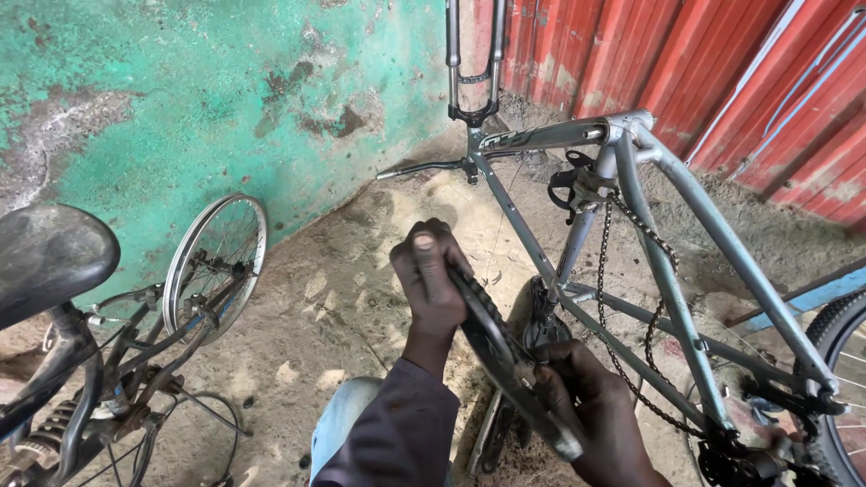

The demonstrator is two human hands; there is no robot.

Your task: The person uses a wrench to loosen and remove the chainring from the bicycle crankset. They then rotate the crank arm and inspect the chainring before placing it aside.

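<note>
A grey bicycle frame [672, 271] stands upside down, its fork [474, 63] pointing up. My left hand [431, 281] grips the upper edge of a black chainring with its crank [494, 347], held beside the frame's bottom bracket. My right hand [595, 410] grips the lower end of the same part. A loose chain [603, 261] hangs from the frame down toward the rear cogs [740, 460]. My knee in light trousers [341, 419] shows below my left arm.
A second bicycle stands at the left with a black saddle [50, 257] and a spoked wheel [216, 261]. A green plastered wall [207, 99] and a red corrugated metal wall [722, 72] close the corner. A tyre [834, 343] is at the right edge. The ground is dirt.
</note>
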